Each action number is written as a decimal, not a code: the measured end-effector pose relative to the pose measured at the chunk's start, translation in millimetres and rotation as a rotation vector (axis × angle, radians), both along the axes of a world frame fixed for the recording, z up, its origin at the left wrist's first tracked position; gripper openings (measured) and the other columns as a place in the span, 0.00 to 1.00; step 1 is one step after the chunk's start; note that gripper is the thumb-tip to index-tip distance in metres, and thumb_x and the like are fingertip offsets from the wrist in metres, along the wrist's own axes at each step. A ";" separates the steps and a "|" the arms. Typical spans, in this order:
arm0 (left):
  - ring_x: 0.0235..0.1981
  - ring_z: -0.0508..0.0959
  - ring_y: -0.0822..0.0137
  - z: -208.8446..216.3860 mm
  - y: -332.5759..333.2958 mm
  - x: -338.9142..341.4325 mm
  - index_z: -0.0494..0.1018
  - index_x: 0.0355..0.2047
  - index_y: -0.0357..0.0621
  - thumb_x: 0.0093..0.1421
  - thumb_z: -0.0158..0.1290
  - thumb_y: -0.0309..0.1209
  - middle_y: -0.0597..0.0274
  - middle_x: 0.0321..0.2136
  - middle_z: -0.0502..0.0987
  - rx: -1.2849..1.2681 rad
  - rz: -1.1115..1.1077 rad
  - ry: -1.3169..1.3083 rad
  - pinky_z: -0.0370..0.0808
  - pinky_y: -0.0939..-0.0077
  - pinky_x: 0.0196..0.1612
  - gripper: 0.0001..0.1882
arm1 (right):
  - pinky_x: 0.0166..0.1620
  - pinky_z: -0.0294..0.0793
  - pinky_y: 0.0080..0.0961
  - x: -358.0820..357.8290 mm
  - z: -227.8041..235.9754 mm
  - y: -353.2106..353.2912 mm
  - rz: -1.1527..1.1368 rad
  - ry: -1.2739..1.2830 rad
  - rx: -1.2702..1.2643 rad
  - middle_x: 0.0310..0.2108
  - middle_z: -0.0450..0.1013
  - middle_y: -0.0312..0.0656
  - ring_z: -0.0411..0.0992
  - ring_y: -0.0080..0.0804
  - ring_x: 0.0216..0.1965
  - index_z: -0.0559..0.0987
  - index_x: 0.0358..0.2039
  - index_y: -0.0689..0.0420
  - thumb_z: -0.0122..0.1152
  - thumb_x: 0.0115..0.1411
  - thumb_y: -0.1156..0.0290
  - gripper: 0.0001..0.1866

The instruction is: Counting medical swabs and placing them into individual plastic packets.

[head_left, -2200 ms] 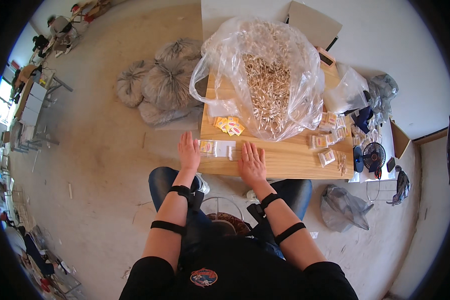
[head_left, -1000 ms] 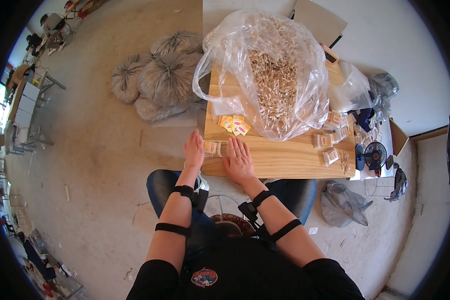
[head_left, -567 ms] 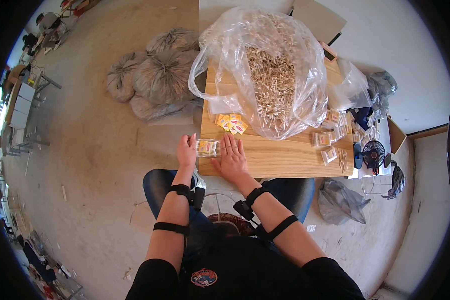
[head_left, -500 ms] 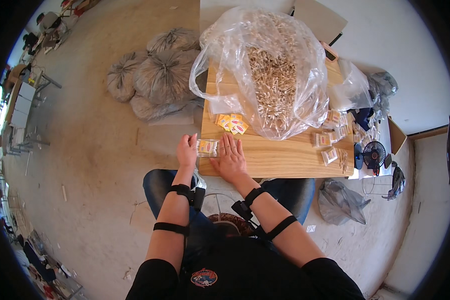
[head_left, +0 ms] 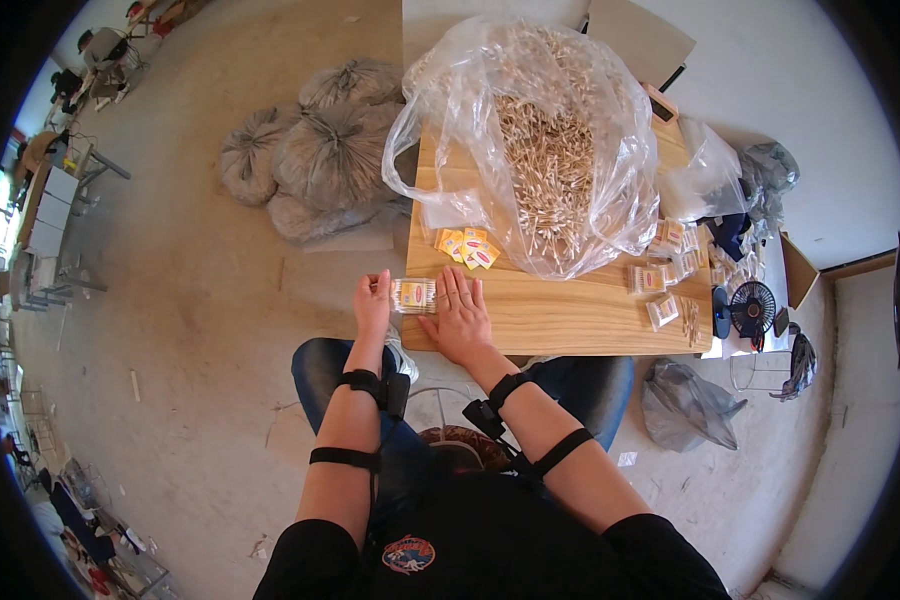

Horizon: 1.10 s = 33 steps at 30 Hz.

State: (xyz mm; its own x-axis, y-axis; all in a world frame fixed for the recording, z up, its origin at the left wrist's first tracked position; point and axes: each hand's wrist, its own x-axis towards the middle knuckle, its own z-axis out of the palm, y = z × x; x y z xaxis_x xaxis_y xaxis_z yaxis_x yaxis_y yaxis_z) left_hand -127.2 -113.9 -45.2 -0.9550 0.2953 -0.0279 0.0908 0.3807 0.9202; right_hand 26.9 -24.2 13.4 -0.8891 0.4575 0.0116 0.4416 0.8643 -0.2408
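At the table's near left corner lies a small clear packet of cotton swabs [head_left: 413, 296] with a yellow and red label. The fingers of my left hand [head_left: 373, 305] are closed at its left end, which juts past the table edge. My right hand [head_left: 461, 320] rests flat on the table, fingers stretched out, its edge against the packet's right end. Just beyond sit several loose yellow label cards [head_left: 467, 247]. A big clear plastic bag [head_left: 620, 130] behind them is full of loose cotton swabs [head_left: 545, 165].
Several filled swab packets [head_left: 647, 279] lie at the right of the wooden table [head_left: 570, 325]. A small fan [head_left: 752, 309] stands past its right edge. Stuffed grey sacks [head_left: 335, 150] are piled on the floor at left; a grey plastic bag [head_left: 685, 405] sits on the floor at right.
The packet and both hands have shifted very slightly left against the table. The whole view has also moved a little. Both hands keep much the same pose.
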 end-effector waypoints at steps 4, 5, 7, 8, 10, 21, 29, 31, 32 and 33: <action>0.25 0.75 0.70 -2.1 2.8 1.9 0.73 0.28 0.36 0.63 0.57 0.41 0.60 0.21 0.75 0.096 -0.017 -0.195 0.71 0.73 0.29 0.17 | 0.70 0.36 0.49 -1.2 -4.4 -0.1 0.002 0.019 0.019 0.70 0.48 0.50 0.41 0.41 0.72 0.54 0.67 0.65 0.46 0.63 0.43 0.44; 0.25 0.75 0.70 -2.0 4.5 3.0 0.73 0.28 0.36 0.63 0.57 0.39 0.60 0.21 0.74 0.126 -0.021 -0.154 0.71 0.74 0.29 0.17 | 0.70 0.36 0.49 -1.1 -5.2 -0.4 -0.004 0.022 0.022 0.70 0.48 0.50 0.41 0.41 0.72 0.54 0.67 0.65 0.46 0.63 0.43 0.44; 0.25 0.76 0.67 -5.7 7.6 1.7 0.73 0.29 0.37 0.63 0.57 0.39 0.58 0.21 0.75 0.069 -0.049 -0.033 0.72 0.73 0.30 0.16 | 0.70 0.32 0.52 -4.4 -0.2 -0.4 -0.015 -0.050 0.054 0.71 0.46 0.48 0.40 0.40 0.73 0.56 0.67 0.63 0.42 0.64 0.42 0.42; 0.25 0.76 0.65 -6.3 7.6 0.9 0.73 0.30 0.37 0.63 0.57 0.39 0.56 0.21 0.75 0.009 -0.069 0.085 0.72 0.71 0.31 0.16 | 0.70 0.32 0.52 -6.2 2.9 -3.2 -0.028 -0.043 0.061 0.71 0.46 0.48 0.40 0.40 0.73 0.56 0.67 0.63 0.42 0.64 0.42 0.42; 0.27 0.78 0.58 -1.0 10.1 5.4 0.74 0.31 0.37 0.63 0.56 0.40 0.53 0.24 0.77 -0.035 -0.076 0.164 0.73 0.67 0.32 0.16 | 0.70 0.31 0.55 -6.5 4.5 -5.0 -0.044 -0.113 0.001 0.71 0.46 0.48 0.39 0.40 0.73 0.57 0.67 0.63 0.41 0.64 0.42 0.41; 0.46 0.75 0.47 32.9 12.6 33.7 0.69 0.50 0.41 0.62 0.54 0.39 0.46 0.45 0.75 -0.259 0.021 0.556 0.72 0.59 0.47 0.20 | 0.65 0.56 0.42 36.1 -4.2 49.1 -0.204 0.295 -0.203 0.61 0.62 0.53 0.57 0.49 0.65 0.65 0.60 0.63 0.58 0.59 0.59 0.32; 0.60 0.65 0.48 32.2 73.6 143.6 0.64 0.57 0.39 0.60 0.54 0.34 0.47 0.57 0.66 -0.168 -0.641 0.706 0.59 0.51 0.64 0.26 | 0.53 0.67 0.44 98.4 9.1 143.1 -0.597 0.536 -0.042 0.49 0.68 0.54 0.66 0.54 0.51 0.69 0.50 0.61 0.65 0.52 0.68 0.26; 0.61 0.64 0.49 31.4 82.9 156.0 0.64 0.57 0.39 0.60 0.55 0.35 0.48 0.58 0.66 -0.185 -0.679 0.697 0.58 0.52 0.65 0.27 | 0.53 0.67 0.45 103.7 6.6 160.4 -0.574 0.489 -0.046 0.47 0.68 0.53 0.66 0.55 0.51 0.67 0.52 0.61 0.65 0.53 0.67 0.27; 0.62 0.63 0.49 31.1 84.4 159.3 0.65 0.57 0.39 0.60 0.55 0.36 0.48 0.59 0.65 -0.226 -0.701 0.720 0.57 0.52 0.66 0.26 | 0.53 0.67 0.45 104.5 5.0 168.2 -0.571 0.488 -0.045 0.47 0.68 0.53 0.66 0.55 0.51 0.67 0.52 0.61 0.65 0.53 0.67 0.27; 0.63 0.62 0.49 32.0 83.9 161.3 0.65 0.56 0.39 0.60 0.55 0.36 0.48 0.59 0.64 -0.274 -0.717 0.740 0.56 0.53 0.66 0.26 | 0.53 0.68 0.45 102.8 4.0 173.3 -0.561 0.490 -0.048 0.48 0.68 0.54 0.66 0.55 0.50 0.67 0.52 0.61 0.65 0.54 0.67 0.27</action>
State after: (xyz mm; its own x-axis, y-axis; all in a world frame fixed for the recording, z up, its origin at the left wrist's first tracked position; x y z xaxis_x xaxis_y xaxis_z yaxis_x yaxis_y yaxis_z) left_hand 34.1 -30.0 -13.2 -0.3671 0.8671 0.3368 0.8773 0.2023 0.4353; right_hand 129.7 149.1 17.4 -0.4205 0.8510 0.3146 0.6455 0.5243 -0.5553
